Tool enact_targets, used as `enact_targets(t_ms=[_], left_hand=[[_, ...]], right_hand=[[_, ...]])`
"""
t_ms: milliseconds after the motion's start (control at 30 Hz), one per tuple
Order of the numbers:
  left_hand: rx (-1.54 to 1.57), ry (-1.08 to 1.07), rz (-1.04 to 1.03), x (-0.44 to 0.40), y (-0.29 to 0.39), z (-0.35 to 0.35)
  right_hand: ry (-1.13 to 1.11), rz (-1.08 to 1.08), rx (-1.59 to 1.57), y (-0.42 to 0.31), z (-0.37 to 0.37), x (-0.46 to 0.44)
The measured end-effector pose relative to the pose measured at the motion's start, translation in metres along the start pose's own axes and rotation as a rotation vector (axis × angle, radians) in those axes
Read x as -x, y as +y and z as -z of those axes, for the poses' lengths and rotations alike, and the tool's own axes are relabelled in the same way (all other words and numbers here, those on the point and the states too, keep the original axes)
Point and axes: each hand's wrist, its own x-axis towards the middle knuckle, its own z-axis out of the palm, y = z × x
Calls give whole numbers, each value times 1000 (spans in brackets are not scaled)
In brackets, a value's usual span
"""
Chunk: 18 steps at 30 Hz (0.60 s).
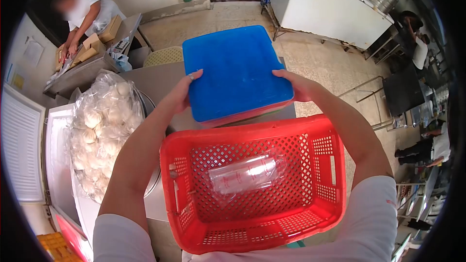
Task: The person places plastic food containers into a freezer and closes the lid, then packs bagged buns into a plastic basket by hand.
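My left hand grips the left side of a square container with a flat blue lid, its thumb on the lid's edge. On the opposite side, my right hand holds the same container, thumb on top and other fingers mostly hidden. Below the lid a strip of pinkish-red side shows at the front. Nearest me stands a red plastic crate with lattice walls. Inside it lies a clear plastic packet with faint red print.
A large clear bag of pale, round buns sits left on the metal table. A person works over cardboard boxes at upper left. A white chest freezer stands at the back; other people are at right.
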Motion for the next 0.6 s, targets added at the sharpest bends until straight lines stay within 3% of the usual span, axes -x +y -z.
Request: enact_targets(t_ms=[133,300,433,600], left_hand=[[-107,137,-57,4,7,11],[-274,306,45,23,-5,5],[-328,355,-26,28,-4,-2],[-80,150,27,46,14,2]], right_hand=[[191,30,153,-12,-30,-13],[518,72,443,-23,-49,-10],[511,110,338,-11,-43,-19],[398,144,-4,-11,-45,-15]])
